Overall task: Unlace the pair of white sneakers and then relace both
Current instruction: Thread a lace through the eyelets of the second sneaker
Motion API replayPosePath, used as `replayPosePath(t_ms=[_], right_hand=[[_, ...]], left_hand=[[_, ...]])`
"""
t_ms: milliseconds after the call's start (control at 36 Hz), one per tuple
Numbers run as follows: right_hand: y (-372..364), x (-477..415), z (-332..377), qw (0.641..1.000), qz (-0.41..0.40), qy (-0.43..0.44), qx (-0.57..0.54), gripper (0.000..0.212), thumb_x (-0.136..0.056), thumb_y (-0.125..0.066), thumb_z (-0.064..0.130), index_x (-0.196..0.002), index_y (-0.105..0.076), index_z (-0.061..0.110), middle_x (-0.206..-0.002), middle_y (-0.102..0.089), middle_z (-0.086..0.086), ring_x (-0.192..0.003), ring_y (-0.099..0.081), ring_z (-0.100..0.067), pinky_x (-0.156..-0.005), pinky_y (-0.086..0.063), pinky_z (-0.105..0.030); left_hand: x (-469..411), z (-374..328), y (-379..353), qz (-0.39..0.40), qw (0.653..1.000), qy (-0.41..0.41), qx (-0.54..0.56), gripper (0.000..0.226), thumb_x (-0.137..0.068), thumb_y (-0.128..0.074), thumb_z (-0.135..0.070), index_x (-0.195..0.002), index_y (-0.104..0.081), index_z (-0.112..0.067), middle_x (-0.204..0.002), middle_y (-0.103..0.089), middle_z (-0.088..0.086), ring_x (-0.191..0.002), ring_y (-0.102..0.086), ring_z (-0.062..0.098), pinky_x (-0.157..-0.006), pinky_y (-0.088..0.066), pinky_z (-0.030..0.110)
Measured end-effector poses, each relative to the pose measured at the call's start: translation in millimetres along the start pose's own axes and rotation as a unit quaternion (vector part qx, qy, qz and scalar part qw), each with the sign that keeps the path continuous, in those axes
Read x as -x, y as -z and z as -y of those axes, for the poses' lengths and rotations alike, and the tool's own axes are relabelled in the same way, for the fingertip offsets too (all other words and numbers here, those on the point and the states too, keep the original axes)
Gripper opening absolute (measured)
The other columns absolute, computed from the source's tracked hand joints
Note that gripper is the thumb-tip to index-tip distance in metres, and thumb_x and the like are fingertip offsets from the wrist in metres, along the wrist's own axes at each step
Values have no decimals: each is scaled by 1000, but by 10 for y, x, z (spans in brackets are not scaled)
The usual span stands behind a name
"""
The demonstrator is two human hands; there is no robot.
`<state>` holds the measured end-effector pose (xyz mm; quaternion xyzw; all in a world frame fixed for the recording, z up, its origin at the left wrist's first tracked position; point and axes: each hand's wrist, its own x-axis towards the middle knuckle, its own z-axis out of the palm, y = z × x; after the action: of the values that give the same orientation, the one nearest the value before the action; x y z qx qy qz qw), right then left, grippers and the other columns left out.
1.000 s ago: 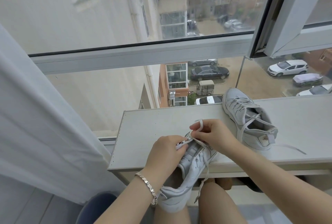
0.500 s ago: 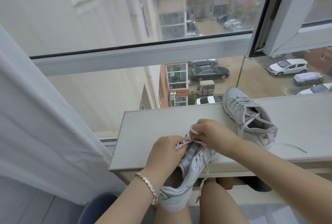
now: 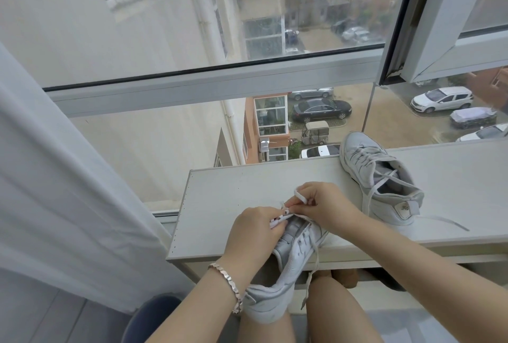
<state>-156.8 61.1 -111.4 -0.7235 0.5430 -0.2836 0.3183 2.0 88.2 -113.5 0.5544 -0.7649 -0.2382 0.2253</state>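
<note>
My left hand point(image 3: 255, 230) is curled over the toe end of a white leather low-top sneaker point(image 3: 295, 260), and its fingertips pinch a stretch of the flat white shoelace point(image 3: 300, 197) against the upper. My right hand point(image 3: 328, 205) sits just beside it, touching it at the fingertips. Its fingers are closed on the same lace, and a small loop stands up above the knuckles. I cannot tell which eyelet the lace passes through under my fingers.

The sneaker lies tilted: its toe rests on the near edge of a long white laminate shelf board point(image 3: 225, 194), and its heel hangs down between my bare thighs point(image 3: 341, 315). One loose end of the lace dangles off its right side.

A silver link bracelet point(image 3: 228, 286) circles my left wrist.

The second white sneaker point(image 3: 382, 180) stands upright on the board to my right, well apart from my hands. It is loosely laced, and one lace end trails across the board.

A white sheer curtain point(image 3: 55, 177) hangs at my left. Beyond the grey window frame point(image 3: 192, 87) parked cars point(image 3: 321, 109) stand below.
</note>
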Motion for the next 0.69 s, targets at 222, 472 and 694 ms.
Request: replayPosePath(t_ms=[222, 472, 694], right_hand=[[-8, 60, 76, 992, -13, 38, 120, 27, -85, -64, 9, -61, -61, -2, -96, -69, -11, -93, -60, -23, -76, -37, -19], [-122, 156, 97, 996, -84, 5, 16, 23, -79, -65, -3, -62, -63, 13, -76, -61, 11, -74, -56, -2, -67, -37, -2], [-30, 150, 100, 986, -91, -119, -69, 55, -70, -80, 18, -110, -43, 20, -80, -66, 8, -68, -59, 1, -63, -45, -12]], left_hand=[[-19, 1, -18, 4, 1000, 1, -4, 24, -90, -55, -21, -76, -68, -8, -64, -58, 10, -63, -49, 20, -57, -31, 29], [-12, -15, -5, -2, 1000, 10, 12, 19, -87, -57, -18, -72, -68, -13, -55, -47, -6, -60, -44, 14, -53, -27, 22], [-31, -32, 10, 5, 999, 28, 35, 19, -86, -59, -26, -80, -73, -14, -69, -65, 7, -70, -58, 23, -61, -41, 34]])
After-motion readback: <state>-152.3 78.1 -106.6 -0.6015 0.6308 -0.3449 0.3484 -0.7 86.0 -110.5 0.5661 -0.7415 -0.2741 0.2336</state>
